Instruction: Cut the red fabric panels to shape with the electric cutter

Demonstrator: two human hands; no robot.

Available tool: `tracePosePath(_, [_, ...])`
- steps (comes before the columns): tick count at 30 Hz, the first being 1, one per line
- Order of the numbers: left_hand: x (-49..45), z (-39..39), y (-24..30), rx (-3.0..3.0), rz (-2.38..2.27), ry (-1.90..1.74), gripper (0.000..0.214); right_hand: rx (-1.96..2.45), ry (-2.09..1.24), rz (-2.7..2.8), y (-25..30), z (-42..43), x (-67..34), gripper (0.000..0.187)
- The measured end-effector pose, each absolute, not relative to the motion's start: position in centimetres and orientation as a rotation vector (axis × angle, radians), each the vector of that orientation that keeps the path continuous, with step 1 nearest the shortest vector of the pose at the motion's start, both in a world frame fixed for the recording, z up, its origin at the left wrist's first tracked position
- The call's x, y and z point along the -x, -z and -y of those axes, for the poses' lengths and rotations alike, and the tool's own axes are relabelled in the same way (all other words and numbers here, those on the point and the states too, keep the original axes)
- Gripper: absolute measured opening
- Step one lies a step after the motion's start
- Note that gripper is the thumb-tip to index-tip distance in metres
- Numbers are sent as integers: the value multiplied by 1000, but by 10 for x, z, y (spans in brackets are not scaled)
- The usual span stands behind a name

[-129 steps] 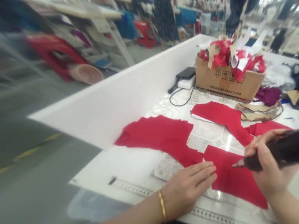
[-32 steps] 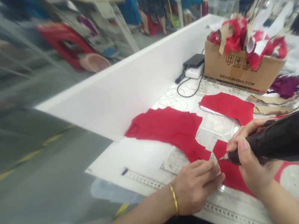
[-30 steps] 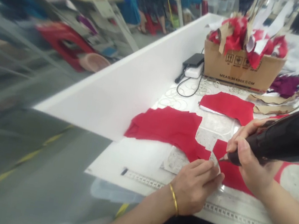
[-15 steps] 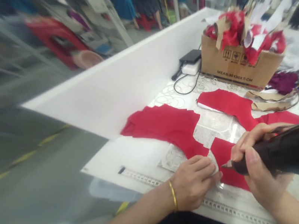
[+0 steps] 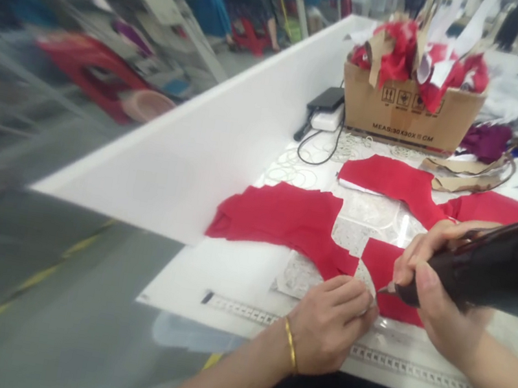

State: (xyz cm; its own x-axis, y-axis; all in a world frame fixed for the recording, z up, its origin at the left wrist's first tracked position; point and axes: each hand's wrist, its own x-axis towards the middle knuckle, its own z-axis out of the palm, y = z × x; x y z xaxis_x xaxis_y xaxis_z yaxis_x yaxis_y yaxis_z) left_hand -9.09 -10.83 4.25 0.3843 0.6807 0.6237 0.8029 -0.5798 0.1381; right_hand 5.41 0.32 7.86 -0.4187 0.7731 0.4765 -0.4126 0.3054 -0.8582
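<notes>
My right hand (image 5: 434,294) is wrapped round a dark, thick hand tool (image 5: 497,268) whose metal tip touches the left edge of a red fabric piece (image 5: 387,273) on the white table (image 5: 226,149). My left hand (image 5: 329,326), with a gold bangle on the wrist, has its fingers curled and pressed down on a pale patterned sheet (image 5: 303,273) right beside the tip. Another red fabric piece (image 5: 285,218) lies to the left of both hands.
A cardboard box (image 5: 407,112) stuffed with red and paper scraps stands at the back. A black device with a cable (image 5: 325,103) lies to its left. More red pieces (image 5: 389,178) and brown strips (image 5: 463,177) lie behind. A ruler strip (image 5: 241,309) runs along the near edge.
My left hand went from flat on the red fabric to curled at the pale sheet's edge. The tool tip has stayed at the red piece's left edge; the view shifted slightly.
</notes>
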Motion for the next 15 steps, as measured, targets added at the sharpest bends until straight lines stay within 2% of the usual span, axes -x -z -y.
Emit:
tracePosePath(4, [85, 109, -49, 2505, 1344, 897, 28, 325, -1284, 1436, -83, -19, -49, 30])
tracePosePath(9, [71, 82, -48, 2413, 1337, 801, 29, 421, -1075, 1424, -88, -45, -33, 15])
tracePosePath(15, [64, 57, -39, 2294, 1319, 795, 28, 424, -1025, 1371, -83, -57, -23, 21])
